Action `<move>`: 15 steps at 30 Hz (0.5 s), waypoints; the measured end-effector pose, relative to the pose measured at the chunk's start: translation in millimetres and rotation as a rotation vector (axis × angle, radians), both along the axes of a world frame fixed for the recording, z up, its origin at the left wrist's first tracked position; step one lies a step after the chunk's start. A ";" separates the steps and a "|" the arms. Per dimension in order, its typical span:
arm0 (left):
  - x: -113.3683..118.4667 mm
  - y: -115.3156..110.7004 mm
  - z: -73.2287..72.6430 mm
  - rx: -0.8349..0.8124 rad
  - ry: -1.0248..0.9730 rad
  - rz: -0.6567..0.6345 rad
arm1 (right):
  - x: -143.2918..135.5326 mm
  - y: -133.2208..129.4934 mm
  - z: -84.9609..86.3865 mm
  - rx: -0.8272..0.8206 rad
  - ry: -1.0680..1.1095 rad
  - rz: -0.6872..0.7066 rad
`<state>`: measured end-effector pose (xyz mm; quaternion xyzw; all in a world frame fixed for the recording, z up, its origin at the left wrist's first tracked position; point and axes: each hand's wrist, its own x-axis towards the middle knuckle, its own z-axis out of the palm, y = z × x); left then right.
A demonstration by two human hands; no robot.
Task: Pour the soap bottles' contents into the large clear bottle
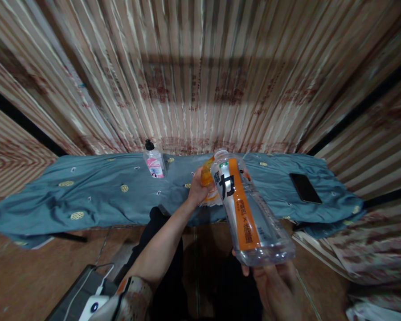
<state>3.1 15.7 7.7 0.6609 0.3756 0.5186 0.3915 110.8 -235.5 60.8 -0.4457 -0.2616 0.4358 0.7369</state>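
Note:
A large clear bottle (245, 209) with an orange and silver label is tilted, its neck up and away from me. My right hand (274, 281) supports it at the base, fingers wrapped under the bottom. My left hand (199, 187) grips an orange bottle (207, 173) just left of the clear bottle's neck; the two overlap in view, so whether they touch is unclear. Below my left hand, a white and orange wrapper-like item (214, 197) is partly hidden behind the large bottle.
A teal patterned cloth (100, 191) covers a long narrow table. On it stand a clear pink-labelled bottle with black cap (154, 162) and, at right, a dark phone (304, 188). Striped curtains hang behind. A white device with a cable (94, 306) lies lower left.

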 end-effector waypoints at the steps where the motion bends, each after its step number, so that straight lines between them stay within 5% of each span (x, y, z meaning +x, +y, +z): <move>1: 0.1 0.2 -0.2 -0.002 -0.001 0.000 | -0.1 0.2 0.7 0.013 0.004 0.007; 15: 1.6 0.6 -0.8 -0.010 -0.035 -0.007 | 5.1 -1.3 -10.3 -0.005 -0.040 -0.024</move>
